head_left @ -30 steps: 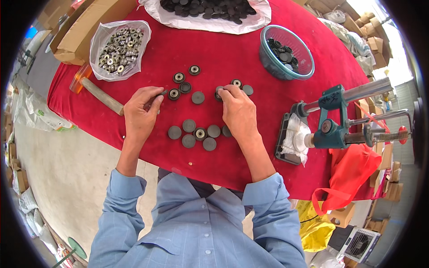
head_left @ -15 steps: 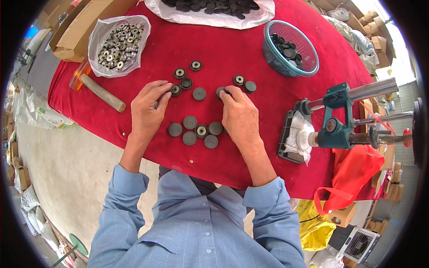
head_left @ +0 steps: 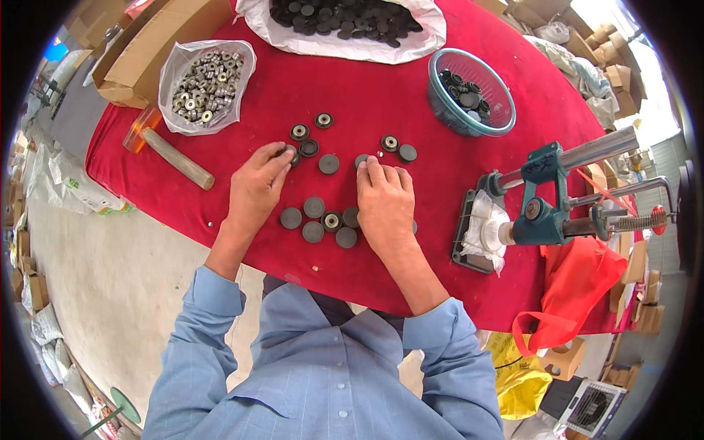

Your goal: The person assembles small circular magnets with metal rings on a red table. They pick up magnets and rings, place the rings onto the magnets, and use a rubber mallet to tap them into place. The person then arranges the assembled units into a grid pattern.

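Observation:
My left hand (head_left: pixel 257 183) is closed at the fingertips on a black round cap (head_left: pixel 294 155) lying among other caps. My right hand (head_left: pixel 385 205) has its curled fingers on another black cap (head_left: pixel 361 160); its thumb is hidden. Between the hands lies a plain black disc (head_left: pixel 328 163). Beyond my left fingers are an empty-looking cap (head_left: pixel 308 148) and two caps with metal bearings in them, one (head_left: pixel 299 132) nearer than the other (head_left: pixel 323 120). Past my right fingers sit a bearing-filled cap (head_left: pixel 389 143) and a plain disc (head_left: pixel 407 152). A cluster of several caps (head_left: pixel 313 232) lies nearer me.
A bag of metal bearings (head_left: pixel 209 84) and a wooden-handled mallet (head_left: pixel 176 158) lie at left. Black caps fill a white sack (head_left: pixel 433 37) at the back and a teal basket (head_left: pixel 506 126). A green hand press (head_left: pixel 539 209) stands at right, beside a red bag (head_left: pixel 579 279).
My right hand has shifted slightly nearer me, its fingers now straighter over the cap. My left hand stays at its cap, whose bearing no longer shows. The whole view has shifted slightly.

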The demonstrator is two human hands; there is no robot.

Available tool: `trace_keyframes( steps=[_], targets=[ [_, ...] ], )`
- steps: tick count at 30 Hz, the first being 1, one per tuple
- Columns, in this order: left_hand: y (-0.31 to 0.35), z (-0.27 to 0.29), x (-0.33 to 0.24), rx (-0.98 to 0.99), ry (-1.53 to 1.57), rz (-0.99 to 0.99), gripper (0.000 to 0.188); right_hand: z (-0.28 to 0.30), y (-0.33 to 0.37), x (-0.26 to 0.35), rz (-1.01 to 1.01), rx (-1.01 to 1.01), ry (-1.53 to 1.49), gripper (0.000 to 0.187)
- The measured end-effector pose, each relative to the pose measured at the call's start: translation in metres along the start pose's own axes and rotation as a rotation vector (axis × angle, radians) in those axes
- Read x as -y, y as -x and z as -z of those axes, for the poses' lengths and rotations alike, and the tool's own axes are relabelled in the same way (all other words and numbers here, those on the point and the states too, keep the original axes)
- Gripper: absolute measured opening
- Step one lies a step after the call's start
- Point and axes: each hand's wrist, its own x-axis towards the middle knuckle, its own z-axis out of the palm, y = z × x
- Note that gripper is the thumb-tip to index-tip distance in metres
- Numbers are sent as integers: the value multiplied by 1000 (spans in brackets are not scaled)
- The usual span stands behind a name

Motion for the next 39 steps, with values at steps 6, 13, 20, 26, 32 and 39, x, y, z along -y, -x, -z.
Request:
trace_keyframes(
  steps=[6,13,20,26,32,39],
  targets=[
    [2,-2,-3,18,-78,-131,34,7,-26,-7,-133,-3,-257,22],
    [6,3,1,56,-230,-252,35,-10,-81,28,-183,83,-438,24],
    [4,0,-3,41,-175,-221,35,-42,-85,32,-200,123,-605,25],
    [10,0,-1,3,-97,-179,33,16,-51,19,-175,59,-735,19],
    [8,0,-2,13,-97,-164,34,47,16,27,-204,28,-754,12],
    [9,2,-3,60,-79,-114,37,41,30,40,-3,5,-516,16]
  ],
)
